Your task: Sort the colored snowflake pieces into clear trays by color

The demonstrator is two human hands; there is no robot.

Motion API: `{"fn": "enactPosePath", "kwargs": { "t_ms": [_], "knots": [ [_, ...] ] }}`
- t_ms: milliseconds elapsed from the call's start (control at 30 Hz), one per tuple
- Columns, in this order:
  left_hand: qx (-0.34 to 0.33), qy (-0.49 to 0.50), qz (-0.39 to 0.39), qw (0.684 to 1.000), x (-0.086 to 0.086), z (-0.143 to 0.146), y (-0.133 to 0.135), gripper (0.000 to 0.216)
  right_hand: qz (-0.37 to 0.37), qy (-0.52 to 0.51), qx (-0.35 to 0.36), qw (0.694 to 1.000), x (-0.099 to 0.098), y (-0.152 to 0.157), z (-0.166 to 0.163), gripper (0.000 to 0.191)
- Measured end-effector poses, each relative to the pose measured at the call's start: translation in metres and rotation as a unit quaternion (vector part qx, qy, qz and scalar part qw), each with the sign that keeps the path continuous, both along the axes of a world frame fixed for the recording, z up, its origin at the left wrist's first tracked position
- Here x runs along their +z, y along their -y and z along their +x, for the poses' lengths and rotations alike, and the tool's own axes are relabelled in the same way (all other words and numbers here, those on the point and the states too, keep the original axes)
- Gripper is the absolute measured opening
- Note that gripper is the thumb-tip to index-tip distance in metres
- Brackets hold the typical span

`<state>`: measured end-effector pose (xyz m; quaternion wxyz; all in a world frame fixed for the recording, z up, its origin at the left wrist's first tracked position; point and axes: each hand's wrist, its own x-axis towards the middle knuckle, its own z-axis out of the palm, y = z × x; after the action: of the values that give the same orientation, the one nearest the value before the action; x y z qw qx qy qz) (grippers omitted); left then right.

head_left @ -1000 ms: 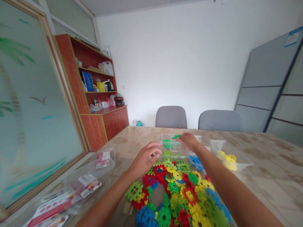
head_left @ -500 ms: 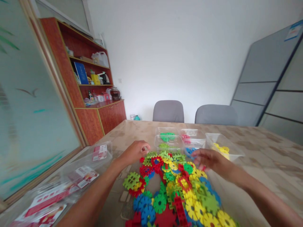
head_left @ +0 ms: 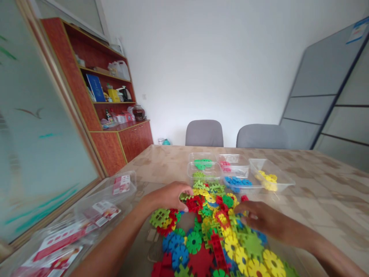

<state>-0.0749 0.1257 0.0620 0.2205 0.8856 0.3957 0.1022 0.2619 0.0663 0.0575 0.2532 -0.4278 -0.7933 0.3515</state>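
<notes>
A heap of plastic interlocking pieces (head_left: pixel 201 259) in red, yellow, blue and two greens lies on the table before me. At the heap's left upper side is my left hand (head_left: pixel 171 195), thumb and fingers apart around a red square piece (head_left: pixel 195 203) at the edge. I see no piece lifted in it. My right hand (head_left: pixel 255 215) hovers over or touches the right side, above yellow and blue pieces, its fingers bent and apart; some fingertips are hidden. Near it is a large light green piece (head_left: pixel 252 243). Yellow flower-shaped discs (head_left: pixel 256 266) lie lower right.
Behind the heap stand clear plastic boxes: one with green pieces (head_left: pixel 203 164), one with light green (head_left: pixel 198 176), one with pink-red (head_left: pixel 225 166), one with blue (head_left: pixel 238 182), one with yellow (head_left: pixel 268 180). Clear packaging with labels (head_left: pixel 102 213) lies left. Two grey chairs (head_left: pixel 204 132) stand beyond.
My left hand has moved right and down onto the heap's edge. My right hand has come down from beside the blue box to the heap's right side; the blue pieces there now show fully.
</notes>
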Motion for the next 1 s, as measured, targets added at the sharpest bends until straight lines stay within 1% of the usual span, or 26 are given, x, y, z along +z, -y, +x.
{"fn": "enactPosePath", "kwargs": {
  "t_ms": [67,200,300,400,433,500,567,667,700,800,900,933,967,1000],
  "knots": [
    [-0.015,-0.005,-0.010,1.000,0.006,0.004,0.005,0.047,0.020,0.005,0.004,1.000,0.001,0.000,-0.004,0.017],
    [-0.023,-0.033,0.016,0.999,0.015,0.012,0.018,0.054,0.112,0.048,-0.008,0.993,-0.002,0.004,-0.023,0.015],
    [-0.028,-0.052,0.048,0.997,0.016,0.018,0.025,0.056,0.121,0.053,0.011,0.991,-0.006,0.020,-0.046,0.015],
    [-0.016,-0.071,0.073,0.995,0.010,0.023,0.026,0.058,0.137,0.059,0.023,0.989,-0.010,0.040,-0.064,0.038],
    [-0.012,-0.074,0.078,0.994,0.008,0.024,0.026,0.056,0.141,0.068,0.023,0.987,-0.012,0.045,-0.068,0.042],
    [-0.012,-0.072,0.083,0.994,0.003,0.025,0.025,0.049,0.136,0.090,0.021,0.986,-0.014,0.050,-0.071,0.041],
    [-0.013,-0.064,0.087,0.994,0.003,0.026,0.024,0.038,0.114,0.104,0.024,0.988,-0.014,0.050,-0.071,0.033],
    [-0.025,-0.050,0.085,0.995,0.009,0.028,0.026,0.010,0.066,0.111,0.041,0.991,-0.011,0.046,-0.066,0.022],
    [-0.030,-0.043,0.083,0.995,0.013,0.029,0.026,0.004,0.053,0.112,0.044,0.991,-0.009,0.044,-0.064,0.021],
    [-0.033,-0.016,0.077,0.996,0.023,0.029,0.027,0.022,0.037,0.116,0.034,0.992,-0.008,0.037,-0.055,0.018],
    [-0.029,0.000,0.061,0.998,0.028,0.028,0.029,0.030,0.057,0.125,0.009,0.991,-0.012,0.026,-0.045,0.015],
    [-0.034,0.001,0.041,0.999,0.029,0.028,0.030,0.030,0.073,0.121,-0.001,0.990,-0.013,0.022,-0.041,0.015],
    [-0.042,0.002,-0.001,0.999,0.028,0.028,0.031,0.029,0.093,0.112,-0.011,0.989,-0.014,0.019,-0.039,0.016],
    [-0.052,0.005,-0.061,0.997,0.028,0.028,0.033,0.025,0.116,0.101,-0.021,0.988,-0.014,0.017,-0.037,0.016]
  ]
}}
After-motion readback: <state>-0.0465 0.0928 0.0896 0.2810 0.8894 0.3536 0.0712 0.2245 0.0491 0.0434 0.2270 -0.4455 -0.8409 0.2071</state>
